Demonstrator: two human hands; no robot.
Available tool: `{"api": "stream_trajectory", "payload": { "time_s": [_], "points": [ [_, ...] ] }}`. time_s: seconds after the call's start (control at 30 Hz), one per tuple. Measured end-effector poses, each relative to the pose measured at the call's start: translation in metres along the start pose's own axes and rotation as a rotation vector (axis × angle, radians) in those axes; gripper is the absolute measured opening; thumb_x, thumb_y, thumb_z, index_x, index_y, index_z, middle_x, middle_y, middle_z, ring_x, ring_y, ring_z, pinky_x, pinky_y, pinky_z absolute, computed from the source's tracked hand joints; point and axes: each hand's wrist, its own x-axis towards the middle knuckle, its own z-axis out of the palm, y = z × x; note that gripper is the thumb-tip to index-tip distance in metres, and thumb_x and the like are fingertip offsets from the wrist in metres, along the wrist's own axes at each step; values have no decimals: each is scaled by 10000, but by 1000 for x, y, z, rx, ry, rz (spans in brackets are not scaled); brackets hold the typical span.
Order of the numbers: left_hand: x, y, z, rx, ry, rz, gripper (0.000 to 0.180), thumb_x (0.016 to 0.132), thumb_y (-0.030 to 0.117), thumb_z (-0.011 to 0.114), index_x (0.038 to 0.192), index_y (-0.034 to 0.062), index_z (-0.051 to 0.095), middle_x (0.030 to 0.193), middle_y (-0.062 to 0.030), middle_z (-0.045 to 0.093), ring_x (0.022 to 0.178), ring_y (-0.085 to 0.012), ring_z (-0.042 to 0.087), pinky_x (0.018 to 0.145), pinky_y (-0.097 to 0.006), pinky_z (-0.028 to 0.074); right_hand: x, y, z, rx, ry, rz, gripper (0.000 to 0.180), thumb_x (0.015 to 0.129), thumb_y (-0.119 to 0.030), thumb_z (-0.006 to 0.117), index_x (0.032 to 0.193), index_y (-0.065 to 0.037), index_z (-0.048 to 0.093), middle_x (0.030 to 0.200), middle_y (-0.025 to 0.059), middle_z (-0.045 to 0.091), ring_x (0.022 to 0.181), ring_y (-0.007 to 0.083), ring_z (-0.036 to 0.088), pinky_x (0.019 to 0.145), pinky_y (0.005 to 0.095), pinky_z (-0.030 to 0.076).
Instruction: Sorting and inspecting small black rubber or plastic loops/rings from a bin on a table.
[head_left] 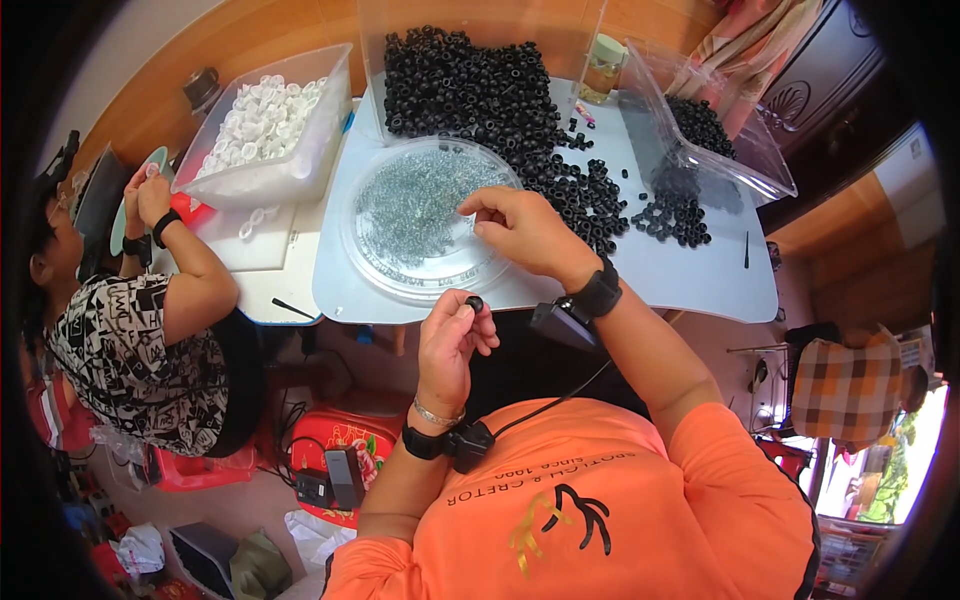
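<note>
My left hand pinches a rounded black piece; my right hand curls over glassy beads, round clear tray beneath; its fingers' hold, I can't tell.

Whether the right hand pinches any beads is too small to tell. The left hand partly hides a black ring. The bright opening is cut off at the view's edge.
</note>
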Motion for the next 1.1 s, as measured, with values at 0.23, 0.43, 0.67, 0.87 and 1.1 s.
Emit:
{"api": "stream_trajectory", "payload": {
  "time_s": [0.23, 0.43, 0.67, 0.87, 1.1],
  "points": [
    [1, -2, 4, 21, -22, -16, 226, 962, 208, 418, 951, 11, 527, 751, -68, 575, 625, -136, 567, 574, -221, 443, -4, 11, -4, 252, -68, 48, 241, 866, -48, 587, 1094, 6, 642, 843, -3, 579, 778, 75, 524, 710, 240, 455],
    [4, -3, 9, 29, -11, -28, 225, 977, 215, 420, 989, 13, 520, 768, -67, 576, 635, -127, 562, 584, -219, 439, -18, -5, -13, 217, -93, -10, 232, 861, -40, 593, 1082, 1, 650, 843, -4, 584, 787, 74, 533, 734, 234, 459],
    [14, -13, 13, 40, -100, 25, 239, 983, 219, 447, 1061, 10, 530, 807, -41, 581, 683, -104, 550, 618, -213, 437, -56, -17, -27, 547, -181, 81, 185, 859, -43, 649, 1035, -8, 692, 889, 42, 632, 837, 105, 603, 774, 254, 490],
    [13, -15, 27, 163, -120, -9, 263, 989, 228, 442, 1074, -1, 539, 811, -40, 582, 689, -105, 552, 611, -215, 437, -74, -6, -33, 661, -190, 99, 158, 858, -55, 666, 1001, -12, 719, 901, 51, 632, 822, 121, 613, 748, 264, 495],
    [13, -23, 41, 70, -90, -29, 262, 998, 226, 425, 1072, -4, 527, 807, -49, 587, 681, -110, 561, 598, -220, 440, -103, -5, -27, 365, 69, -81, 268, 823, -65, 680, 1083, -110, 723, 941, 58, 622, 872, 157, 606, 734, 271, 498]
  ]
}}
